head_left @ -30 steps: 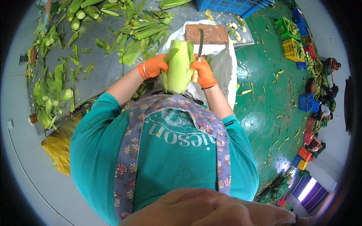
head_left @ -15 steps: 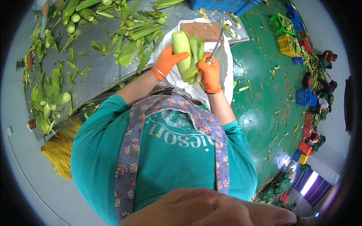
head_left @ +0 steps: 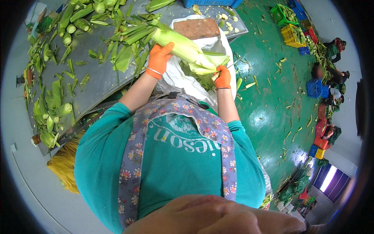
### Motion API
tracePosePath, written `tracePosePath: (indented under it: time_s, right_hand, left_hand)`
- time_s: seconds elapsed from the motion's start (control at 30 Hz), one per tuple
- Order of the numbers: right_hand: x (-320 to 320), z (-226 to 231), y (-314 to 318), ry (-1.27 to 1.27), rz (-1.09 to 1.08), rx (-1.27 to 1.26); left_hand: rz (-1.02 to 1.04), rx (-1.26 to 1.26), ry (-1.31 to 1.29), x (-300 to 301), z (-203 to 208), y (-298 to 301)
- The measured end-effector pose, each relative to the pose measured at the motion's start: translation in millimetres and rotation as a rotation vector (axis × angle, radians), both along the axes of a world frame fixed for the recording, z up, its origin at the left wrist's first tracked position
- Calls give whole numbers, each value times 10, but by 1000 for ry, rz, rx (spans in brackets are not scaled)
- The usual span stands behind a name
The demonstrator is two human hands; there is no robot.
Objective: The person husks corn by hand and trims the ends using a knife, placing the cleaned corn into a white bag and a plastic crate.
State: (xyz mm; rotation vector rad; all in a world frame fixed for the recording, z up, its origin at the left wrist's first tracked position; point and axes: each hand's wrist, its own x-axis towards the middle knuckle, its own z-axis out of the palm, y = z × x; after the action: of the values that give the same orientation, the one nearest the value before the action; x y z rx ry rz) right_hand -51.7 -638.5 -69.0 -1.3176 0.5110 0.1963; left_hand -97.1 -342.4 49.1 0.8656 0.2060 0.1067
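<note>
An ear of corn (head_left: 175, 43) lies slantwise in front of me, its cut end up at the left. My left hand (head_left: 159, 58), in an orange glove, is closed around the ear near that end. The husk leaves (head_left: 212, 62) flare out at the lower right end. My right hand (head_left: 223, 78), also gloved in orange, pinches the tips of these leaves. That same hand keeps hold of a knife, whose thin blade (head_left: 236, 62) points away to the upper right; its handle is mostly hidden by the fingers. Under the ear, a white sack (head_left: 161, 84) gapes with husks inside.
A reddish-brown brick (head_left: 196, 28) rests on the sack at the edge of a metal table (head_left: 93, 70). Husks and unpeeled ears (head_left: 74, 23) cover much of the table. A blue crate (head_left: 212, 3) stands beyond. Across the green floor are several crates (head_left: 292, 36) and other people (head_left: 335, 48).
The ear has tipped from nearly upright to slanting, its cut end moving left. My right hand has moved slightly right and down, drawing the husk leaves away from my left hand.
</note>
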Motion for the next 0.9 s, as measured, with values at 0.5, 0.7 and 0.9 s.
tracePosePath:
  time_s: [0.5, 0.7, 0.9]
  right_hand:
    - [-58, 1342, 795, -665, 476, -277]
    - [-9, 1617, 784, -360, 669, 88]
    - [-62, 1544, 819, -320, 508, 68]
  left_hand:
    - [-237, 589, -123, 25, 431, 101]
    - [-523, 467, -160, 128, 312, 143]
    - [-622, 421, -197, 110, 454, 231]
